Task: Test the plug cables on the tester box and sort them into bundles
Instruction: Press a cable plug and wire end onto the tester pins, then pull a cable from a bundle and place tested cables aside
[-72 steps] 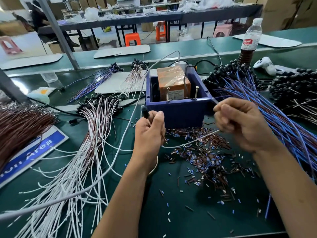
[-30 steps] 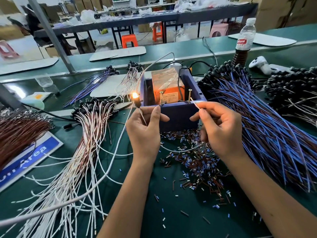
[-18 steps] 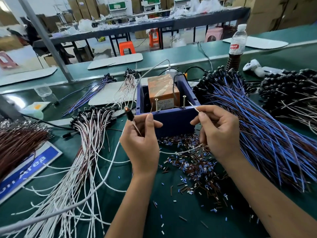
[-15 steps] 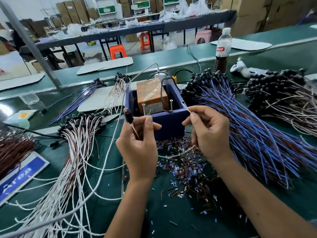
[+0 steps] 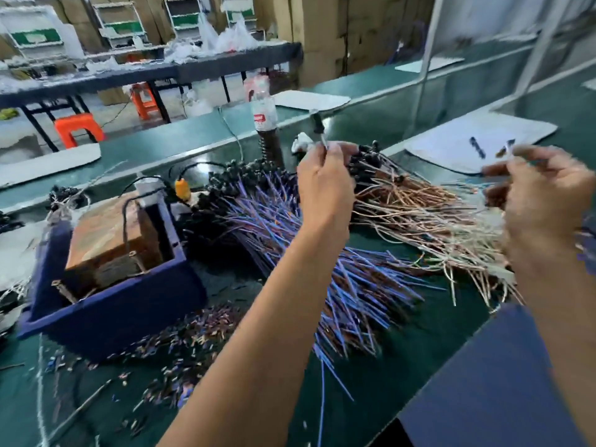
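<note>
The frame is blurred by motion. My left hand [image 5: 324, 185] is raised over the cable piles and pinches a cable just below its black plug [image 5: 317, 122], which points up. My right hand [image 5: 545, 208] is at the far right with its fingers curled; it seems to hold the cable's other end, but blur hides the wire. The blue tester box [image 5: 109, 304] with an orange-brown block inside stands at the lower left, away from both hands. A bundle of blue cables [image 5: 322, 259] fans out under my left forearm. A pile of brown and white cables [image 5: 429, 217] lies between my hands.
A drink bottle [image 5: 264, 114] stands behind the piles. Cut insulation bits [image 5: 180, 343] litter the green mat in front of the box. A white board [image 5: 477, 140] lies at the back right. A dark blue surface [image 5: 503, 382] fills the lower right corner.
The view has swung right. Both hands have left the tester box and moved right and up, carrying the cable over the brown and white pile. The plug's lamp lit a second ago and is dark now.
</note>
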